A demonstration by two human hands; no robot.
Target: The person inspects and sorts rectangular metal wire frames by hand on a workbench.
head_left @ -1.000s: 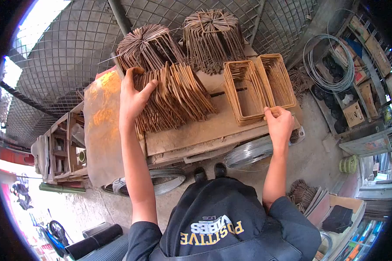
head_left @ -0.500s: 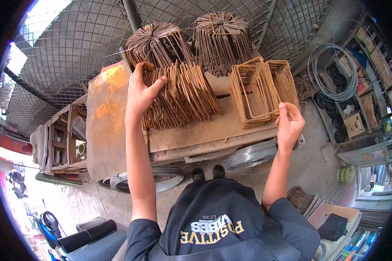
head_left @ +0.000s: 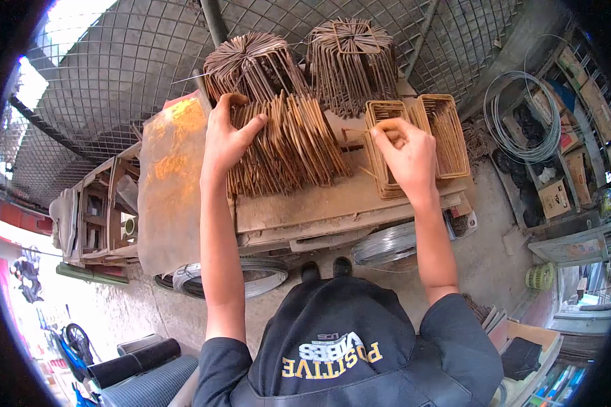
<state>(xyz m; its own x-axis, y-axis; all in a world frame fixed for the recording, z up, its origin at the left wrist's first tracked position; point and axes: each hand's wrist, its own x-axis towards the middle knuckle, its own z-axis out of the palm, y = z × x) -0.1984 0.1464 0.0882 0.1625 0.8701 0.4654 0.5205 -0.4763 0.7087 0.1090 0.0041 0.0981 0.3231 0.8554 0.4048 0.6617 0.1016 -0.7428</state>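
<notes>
A leaning row of rusty rectangular steel stirrups (head_left: 299, 146) lies on a dusty wooden workbench (head_left: 299, 203). My left hand (head_left: 227, 139) grips the left end of that row, thumb across the front. To the right stands a flat stack of stirrups (head_left: 380, 173), and another stack (head_left: 448, 132) stands beside it. My right hand (head_left: 404, 156) hovers over the first stack, fingers pinched on a thin rusty stirrup whose bar (head_left: 354, 131) pokes out to the left. Two fanned bundles of stirrups (head_left: 251, 64) (head_left: 349, 57) stand at the back.
A rusty metal sheet (head_left: 166, 183) leans at the bench's left end. Wire coils lie under the bench (head_left: 387, 244) and hang on the right wall (head_left: 519, 112). Wire mesh (head_left: 115, 88) closes the back. Shelves with boxes (head_left: 563, 169) line the right side.
My right hand has swung a lifted stirrup leftward from the bench's front right and now sits over the flat stack. My left hand has stayed on the leaning row.
</notes>
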